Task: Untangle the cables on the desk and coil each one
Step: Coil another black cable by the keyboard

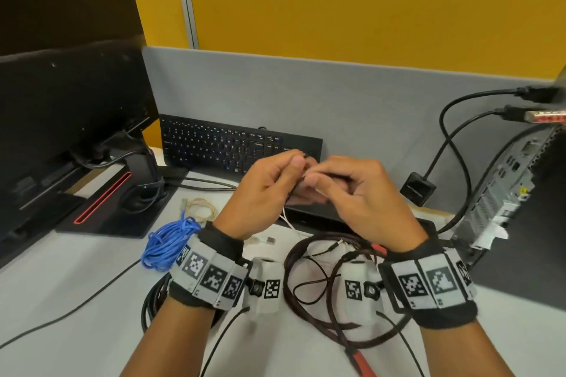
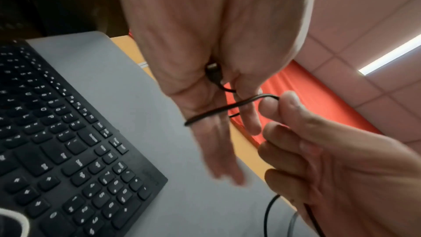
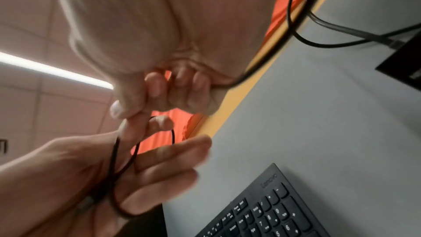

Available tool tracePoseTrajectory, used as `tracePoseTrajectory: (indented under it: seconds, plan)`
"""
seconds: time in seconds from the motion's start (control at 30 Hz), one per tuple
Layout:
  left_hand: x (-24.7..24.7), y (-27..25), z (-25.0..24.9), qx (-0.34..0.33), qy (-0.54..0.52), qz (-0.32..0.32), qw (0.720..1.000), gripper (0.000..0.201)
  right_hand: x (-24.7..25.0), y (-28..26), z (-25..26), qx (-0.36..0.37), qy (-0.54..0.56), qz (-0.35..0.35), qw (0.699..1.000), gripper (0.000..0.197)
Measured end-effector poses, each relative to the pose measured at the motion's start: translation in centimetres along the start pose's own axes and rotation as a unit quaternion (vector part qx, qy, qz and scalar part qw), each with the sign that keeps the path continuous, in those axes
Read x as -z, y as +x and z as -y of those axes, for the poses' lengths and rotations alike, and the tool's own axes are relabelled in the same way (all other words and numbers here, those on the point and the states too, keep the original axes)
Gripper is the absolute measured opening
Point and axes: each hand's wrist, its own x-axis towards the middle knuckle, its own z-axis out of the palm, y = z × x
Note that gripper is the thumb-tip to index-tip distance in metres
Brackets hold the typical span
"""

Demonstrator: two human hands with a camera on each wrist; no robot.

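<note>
Above the white desk [image 1: 76, 278], the left hand [image 1: 260, 190] has a thin black cable [image 2: 218, 112] looped over its extended fingers, its plug pinned under the thumb. The right hand [image 1: 355, 193] pinches the cable's loop with curled fingers. The black keyboard [image 3: 268, 212] behind reads "Lenovo". A coiled blue cable [image 1: 167, 242] lies just beside the left wrist.

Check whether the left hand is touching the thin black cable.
Touching: the left wrist view shows the black cable looped across the left hand.
</note>
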Motion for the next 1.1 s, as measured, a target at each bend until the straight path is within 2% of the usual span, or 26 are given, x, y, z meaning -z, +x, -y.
tracePoseTrajectory:
  seconds: [0.07, 0.13, 0.23, 0.37, 0.43, 0.53, 0.57, 0.6, 0.67, 0.73, 0.8, 0.9, 1.0, 1.03, 1.1]
  plan:
    - [-0.3, -0.2, 0.0, 0.036, -0.028, 0.029, 0.999, 0.036, 0.0, 0.1, -0.5, -0.016, 0.017, -0.073, 0.997, 0.004]
    - [-0.1, -0.3, 0.4, 0.058, -0.022, 0.059, 0.996, 0.038, 0.0, 0.0, -0.9, -0.038, 0.021, -0.135, 0.99, 0.013]
    - [0.5, -0.3, 0.6, 0.076, -0.084, 0.114, 0.987, 0.042, -0.1, 0.0, -1.6, -0.058, 0.001, -0.165, 0.985, 0.009]
    - [0.9, -0.4, -0.1, 0.045, -0.253, 0.141, 0.956, 0.028, -1.0, -0.1, -2.9, -0.065, -0.095, -0.124, 0.986, 0.02]
    - [1.2, -0.3, 0.0, 0.006, -0.316, 0.144, 0.938, 0.028, -1.2, -0.2, -3.6, -0.081, -0.144, -0.065, 0.984, 0.022]
    - [2.0, 0.0, -0.3, -0.058, -0.404, 0.082, 0.909, 0.027, -1.5, -0.6, -3.9, -0.1, -0.195, 0.056, 0.974, 0.027]
    - [2.2, 0.0, -0.4, -0.069, -0.404, 0.06, 0.91, 0.03, -1.6, -0.7, -3.8, -0.102, -0.182, 0.092, 0.974, 0.027]
    - [2.3, 0.1, -0.3, -0.072, -0.371, 0.043, 0.925, 0.034, -1.7, -0.8, -3.5, -0.092, -0.171, 0.117, 0.974, 0.025]
    - [1.9, 0.2, 0.1, -0.062, -0.213, 0.022, 0.975, 0.035, -1.9, -0.6, -2.6, -0.057, -0.169, 0.139, 0.974, 0.021]
    - [1.0, 0.1, 0.5, -0.044, -0.034, 0.018, 0.998, 0.033, -1.7, -0.2, -1.6, -0.018, -0.164, 0.122, 0.979, 0.015]
    - [0.4, 0.0, 0.8, -0.036, 0.071, 0.022, 0.997, 0.033, -1.1, 0.0, -1.1, 0.017, -0.148, 0.059, 0.987, 0.008]
    - [0.1, 0.1, 0.7, -0.014, 0.088, 0.029, 0.996, 0.032, -0.3, 0.0, -0.8, 0.008, -0.1, -0.051, 0.994, 0.015]
    - [-0.2, 0.2, 0.4, 0.02, 0.127, 0.025, 0.991, 0.036, -0.1, -0.1, -1.1, -0.005, -0.075, -0.092, 0.993, 0.013]
    - [-0.3, 0.2, 0.4, 0.047, 0.114, 0.026, 0.992, 0.039, -0.2, -0.1, -1.3, -0.01, -0.074, -0.1, 0.992, 0.009]
    - [0.1, 0.2, 0.2, 0.103, -0.006, 0.032, 0.994, 0.04, -0.4, -0.1, -2.0, -0.027, -0.072, -0.133, 0.988, 0.013]
